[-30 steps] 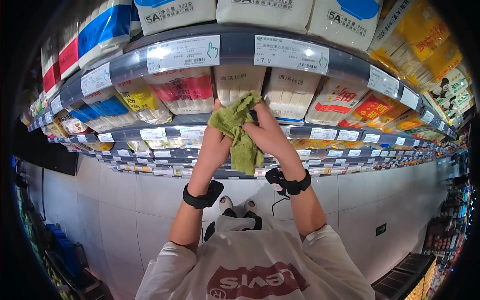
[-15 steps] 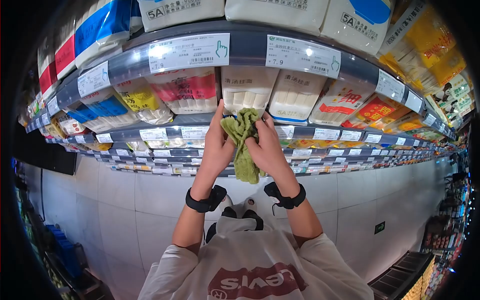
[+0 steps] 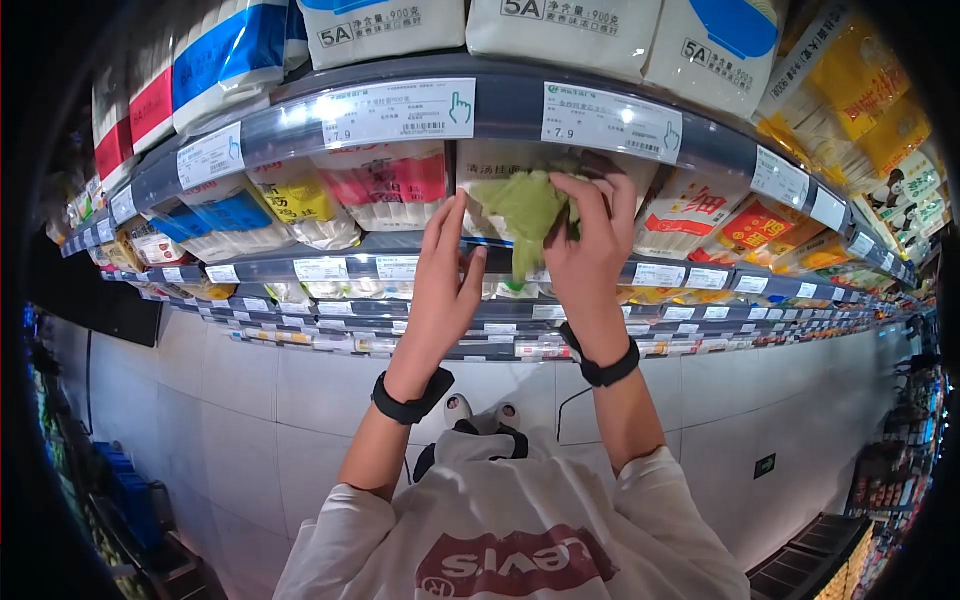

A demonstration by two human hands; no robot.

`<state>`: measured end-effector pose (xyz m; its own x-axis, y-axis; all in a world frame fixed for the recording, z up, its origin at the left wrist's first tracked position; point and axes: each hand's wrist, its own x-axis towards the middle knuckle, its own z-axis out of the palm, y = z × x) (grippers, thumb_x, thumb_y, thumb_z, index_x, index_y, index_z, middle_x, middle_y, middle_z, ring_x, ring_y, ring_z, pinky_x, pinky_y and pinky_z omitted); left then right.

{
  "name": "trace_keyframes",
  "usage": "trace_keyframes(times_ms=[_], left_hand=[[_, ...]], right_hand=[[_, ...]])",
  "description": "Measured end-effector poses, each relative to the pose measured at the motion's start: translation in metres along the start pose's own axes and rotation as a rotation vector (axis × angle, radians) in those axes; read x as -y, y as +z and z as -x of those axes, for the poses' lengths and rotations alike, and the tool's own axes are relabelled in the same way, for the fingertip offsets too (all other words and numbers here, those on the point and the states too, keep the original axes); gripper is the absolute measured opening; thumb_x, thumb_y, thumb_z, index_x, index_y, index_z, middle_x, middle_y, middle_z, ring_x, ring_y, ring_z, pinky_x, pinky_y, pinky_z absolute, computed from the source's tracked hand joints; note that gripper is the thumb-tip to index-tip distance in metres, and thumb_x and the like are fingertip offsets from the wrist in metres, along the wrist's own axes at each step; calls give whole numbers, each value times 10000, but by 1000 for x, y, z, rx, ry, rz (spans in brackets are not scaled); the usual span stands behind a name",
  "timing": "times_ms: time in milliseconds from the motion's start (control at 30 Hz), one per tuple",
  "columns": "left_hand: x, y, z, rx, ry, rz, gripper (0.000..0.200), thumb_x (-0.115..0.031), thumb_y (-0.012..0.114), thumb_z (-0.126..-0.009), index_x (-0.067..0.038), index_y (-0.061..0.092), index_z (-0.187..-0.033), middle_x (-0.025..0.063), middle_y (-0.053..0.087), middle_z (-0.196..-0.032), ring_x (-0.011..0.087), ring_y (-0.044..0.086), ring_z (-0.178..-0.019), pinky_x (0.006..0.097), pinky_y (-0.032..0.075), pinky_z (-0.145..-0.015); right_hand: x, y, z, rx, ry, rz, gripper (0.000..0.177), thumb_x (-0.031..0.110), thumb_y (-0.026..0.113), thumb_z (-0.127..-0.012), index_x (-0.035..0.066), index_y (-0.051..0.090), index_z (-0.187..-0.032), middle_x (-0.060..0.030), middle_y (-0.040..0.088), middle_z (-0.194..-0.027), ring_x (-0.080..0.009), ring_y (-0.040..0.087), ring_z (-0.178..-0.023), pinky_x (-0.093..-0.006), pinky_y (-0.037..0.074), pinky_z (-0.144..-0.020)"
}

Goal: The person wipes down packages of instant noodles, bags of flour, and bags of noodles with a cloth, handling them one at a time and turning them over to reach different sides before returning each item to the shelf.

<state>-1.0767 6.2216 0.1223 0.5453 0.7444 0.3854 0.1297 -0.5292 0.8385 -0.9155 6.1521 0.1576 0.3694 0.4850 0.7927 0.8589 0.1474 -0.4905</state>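
Observation:
A crumpled green cloth [image 3: 530,212] hangs from the fingers of my right hand [image 3: 592,240], closed on its right side. It covers much of a white noodle packet [image 3: 478,185] on the second shelf. My left hand [image 3: 445,285] is open and holds nothing, its fingers stretched upward and its thumb apart. Those fingertips are at the lower front of the white packet, beside a pink-labelled noodle packet [image 3: 390,190]. My right hand partly hides the packets behind it.
A grey shelf edge [image 3: 508,120] with price tags runs just above my hands, and large noodle packets [image 3: 560,28] stand on it. To the right are red-labelled packets [image 3: 690,215]. Lower shelves and a tiled floor [image 3: 240,450] lie below.
My right hand has moved up and right, taking the cloth into the shelf gap. My left hand has let go of the cloth and now stands apart from it on the left.

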Motion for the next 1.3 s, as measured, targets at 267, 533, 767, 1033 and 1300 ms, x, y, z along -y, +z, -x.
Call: trace_keyframes(times_ms=[267, 533, 767, 1033, 1300], left_hand=[[30, -8, 27, -124, -103, 56, 593, 6, 582, -999, -25, 419, -1569, 194, 445, -1530, 170, 622, -844, 313, 549, -749], [60, -60, 18, -340, -63, 116, 683, -6, 584, -1010, -25, 296, -1629, 193, 365, -1631, 312, 435, -1468, 441, 437, -1162], [78, -78, 2, -290, 1, 25, 650, -30, 603, -965, 23, 352, -1562, 223, 458, -1382, 327, 540, -1229, 388, 460, -1043], [60, -99, -3, -163, -15, 249, 635, -4, 576, -959, -2, 357, -1556, 228, 447, -1418, 369, 472, -1320, 414, 451, -1080], [76, -103, 7, -43, -17, 192, 636, -39, 590, -967, 5, 359, -1558, 242, 402, -1561, 376, 427, -1381, 415, 453, -1056]], right_hand=[[-18, 34, 49, 115, -40, -53, 311, -105, 670, -820, 23, 729, -1097, -158, 610, -1211, -386, 631, -1099, -454, 551, -890], [37, 64, 31, 274, -1, -386, 329, -48, 586, -871, -31, 587, -1200, -255, 495, -1444, -479, 535, -1314, -506, 471, -1062], [56, 92, 42, 403, 125, -129, 381, -55, 587, -882, 34, 578, -1252, -335, 360, -1517, -552, 437, -1380, -550, 406, -1125], [79, 107, 41, 241, 70, -67, 350, -34, 596, -911, 20, 576, -1257, -290, 379, -1502, -497, 505, -1283, -503, 432, -1092], [85, 95, 37, 293, 63, -82, 390, -44, 595, -885, -34, 555, -1273, -326, 397, -1469, -495, 518, -1206, -496, 442, -1056]])
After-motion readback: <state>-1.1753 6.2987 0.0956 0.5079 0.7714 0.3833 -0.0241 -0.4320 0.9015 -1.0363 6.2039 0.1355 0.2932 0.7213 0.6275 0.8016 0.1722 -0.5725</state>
